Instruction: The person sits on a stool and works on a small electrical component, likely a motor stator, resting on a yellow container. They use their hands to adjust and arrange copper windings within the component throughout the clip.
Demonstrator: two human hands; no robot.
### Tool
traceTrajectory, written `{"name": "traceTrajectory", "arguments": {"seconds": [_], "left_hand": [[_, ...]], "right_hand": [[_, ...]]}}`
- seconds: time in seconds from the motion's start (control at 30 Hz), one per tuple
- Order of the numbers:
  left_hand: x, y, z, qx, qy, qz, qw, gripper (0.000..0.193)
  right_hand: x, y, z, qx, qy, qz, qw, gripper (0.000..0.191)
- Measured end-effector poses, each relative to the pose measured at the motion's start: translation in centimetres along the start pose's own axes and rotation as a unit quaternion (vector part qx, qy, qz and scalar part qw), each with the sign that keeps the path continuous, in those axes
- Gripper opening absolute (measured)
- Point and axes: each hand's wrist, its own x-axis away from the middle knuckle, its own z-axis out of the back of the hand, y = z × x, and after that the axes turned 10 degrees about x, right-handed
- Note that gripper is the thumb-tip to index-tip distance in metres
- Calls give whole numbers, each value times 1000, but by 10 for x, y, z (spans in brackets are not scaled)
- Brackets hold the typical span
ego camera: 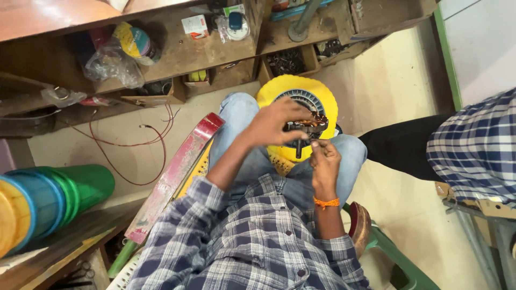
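sitting low in the middle of the frame, the person works over a small motor part (305,127), a dark metal core wound with copper wire and a short shaft sticking down. it sits just right of centre, in front of a round yellow fan housing (322,96) that rests against the knees.

going left to right: the left hand (277,121) comes in from the left and curls over the top of the part, fingers closed around its body, so its grip looks firm on the metal core. the right hand (324,157) is just below and right of it, fingertips pinched together at the part's lower edge; whether they pinch a wire end or the part itself i cannot tell.

judging by the look, the core is stiff and heavy for its size, best held by the metal stack or the shaft. the copper windings seem thin and easily nicked, so fingers should stay off them.
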Motion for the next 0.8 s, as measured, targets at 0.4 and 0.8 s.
{"name": "traceTrajectory", "arguments": {"seconds": [0.4, 0.8], "left_hand": [[20, 5, -55, -139, 155, -20, 978, 38], [-8, 14, -52, 3, 133, 280, 951, 47]], "right_hand": [[-5, -93, -2, 252, 19, 171, 952, 4], [-43, -122, -39, 385, -69, 308, 867, 11]]}}
